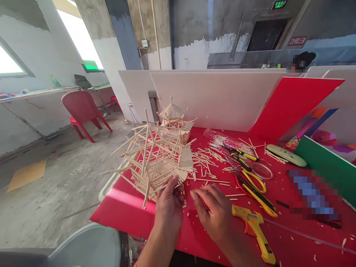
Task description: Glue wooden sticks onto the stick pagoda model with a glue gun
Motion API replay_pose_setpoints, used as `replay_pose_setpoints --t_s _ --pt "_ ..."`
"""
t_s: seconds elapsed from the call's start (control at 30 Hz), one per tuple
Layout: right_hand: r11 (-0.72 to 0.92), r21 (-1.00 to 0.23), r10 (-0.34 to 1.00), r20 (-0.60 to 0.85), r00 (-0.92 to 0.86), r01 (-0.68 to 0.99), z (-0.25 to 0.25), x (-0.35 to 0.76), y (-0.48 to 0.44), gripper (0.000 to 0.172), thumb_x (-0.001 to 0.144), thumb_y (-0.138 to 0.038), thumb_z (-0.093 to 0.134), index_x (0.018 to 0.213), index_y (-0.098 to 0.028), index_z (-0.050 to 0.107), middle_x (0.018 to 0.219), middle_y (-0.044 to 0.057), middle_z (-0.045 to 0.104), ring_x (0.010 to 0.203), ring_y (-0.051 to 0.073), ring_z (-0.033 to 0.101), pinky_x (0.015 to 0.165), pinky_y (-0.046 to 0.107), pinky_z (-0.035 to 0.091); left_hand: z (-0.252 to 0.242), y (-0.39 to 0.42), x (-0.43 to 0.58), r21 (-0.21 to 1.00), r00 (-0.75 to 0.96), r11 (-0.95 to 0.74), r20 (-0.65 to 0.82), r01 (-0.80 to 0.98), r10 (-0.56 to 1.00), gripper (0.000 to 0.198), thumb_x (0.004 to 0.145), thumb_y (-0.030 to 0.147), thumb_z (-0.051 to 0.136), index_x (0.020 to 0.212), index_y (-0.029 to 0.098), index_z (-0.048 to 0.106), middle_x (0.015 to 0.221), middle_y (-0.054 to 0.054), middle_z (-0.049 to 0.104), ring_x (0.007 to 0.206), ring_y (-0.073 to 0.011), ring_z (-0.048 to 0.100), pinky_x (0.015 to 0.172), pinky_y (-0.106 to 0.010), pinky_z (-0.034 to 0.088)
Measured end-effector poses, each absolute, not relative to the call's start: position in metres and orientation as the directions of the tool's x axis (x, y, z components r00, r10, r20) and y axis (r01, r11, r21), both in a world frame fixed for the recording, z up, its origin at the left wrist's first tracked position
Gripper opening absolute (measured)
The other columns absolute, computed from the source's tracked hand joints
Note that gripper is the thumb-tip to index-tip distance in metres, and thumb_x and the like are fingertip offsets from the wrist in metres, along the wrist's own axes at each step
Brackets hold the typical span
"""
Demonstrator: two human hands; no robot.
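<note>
A pavilion model of thin wooden sticks (151,155), its roof framing open, stands near the table's left edge. My left hand (169,202) is closed at the model's lower front, thumb lying against the stick-covered slope and fingers curled beneath. To its right, my right hand (213,207) hovers apart from the model with thumb and forefinger pinched together. Whatever those fingertips may hold is too small to make out. A yellow glue gun (254,226) lies just right of this hand. Behind the open frame rises a roofed stick tower (172,113).
Loose sticks (204,159) litter the red table (139,218). Right of them lie cutting pliers (256,180), a yellow utility knife (264,202), a tape ring (261,170) and a green case (286,155). White boards (217,100) stand behind. A pale bin (89,244) sits lower left.
</note>
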State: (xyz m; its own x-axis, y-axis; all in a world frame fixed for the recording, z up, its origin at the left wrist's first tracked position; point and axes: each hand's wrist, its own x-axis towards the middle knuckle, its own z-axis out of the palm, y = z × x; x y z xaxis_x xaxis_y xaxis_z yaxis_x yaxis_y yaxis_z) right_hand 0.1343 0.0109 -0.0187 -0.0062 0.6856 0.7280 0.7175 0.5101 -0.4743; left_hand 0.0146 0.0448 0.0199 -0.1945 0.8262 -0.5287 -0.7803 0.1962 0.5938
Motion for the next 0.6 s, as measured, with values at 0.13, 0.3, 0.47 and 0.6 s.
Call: replay_pose_setpoints --t_s 0.13,0.3,0.47,0.6 --pt "0.51 -0.52 0.704 0.711 0.016 0.685 -0.017 0.128 0.014 0.008 0.091 -0.02 0.06 0.095 -0.02 0.067 0.083 0.004 0.067 0.077 0.016 0.062 0.073 0.03 0.05 0.018 0.044 0.013 0.578 -0.174 0.214 -0.542 -0.787 0.822 0.017 0.068 0.009 0.076 0.077 0.014 0.063 0.059 0.002 0.06 0.045 -0.0083 0.054 0.034 -0.016 0.037" --pt "0.508 -0.546 0.72 0.694 0.019 0.666 -0.015 0.118 0.021 0.012 0.093 -0.023 0.058 0.098 -0.02 0.068 0.083 0.004 0.068 0.078 0.015 0.063 0.073 0.028 0.051 0.014 0.044 0.012 0.559 -0.155 0.203 -0.527 -0.804 0.836 0.02 0.066 0.011 0.079 0.074 0.014 0.061 0.055 0.004 0.057 0.042 -0.0074 0.051 0.034 -0.017 0.037" --pt "0.49 -0.533 0.717 0.696 0.028 0.69 -0.015 0.111 0.029 0.013 0.093 -0.025 0.057 0.095 -0.02 0.07 0.084 0.005 0.069 0.078 0.015 0.065 0.07 0.026 0.051 0.014 0.044 0.012 0.562 -0.15 0.206 -0.521 -0.801 0.84 0.022 0.063 0.014 0.081 0.069 0.014 0.06 0.053 0.005 0.056 0.04 -0.006 0.049 0.034 -0.016 0.036" --pt "0.48 -0.56 0.739 0.673 0.033 0.675 -0.017 0.108 0.031 0.015 0.094 -0.023 0.055 0.093 -0.02 0.069 0.08 0.004 0.068 0.075 0.015 0.063 0.071 0.027 0.05 0.014 0.045 0.011 0.559 -0.15 0.203 -0.522 -0.804 0.84 0.024 0.06 0.014 0.083 0.072 0.013 0.062 0.057 0.003 0.061 0.044 -0.0068 0.054 0.037 -0.016 0.038"
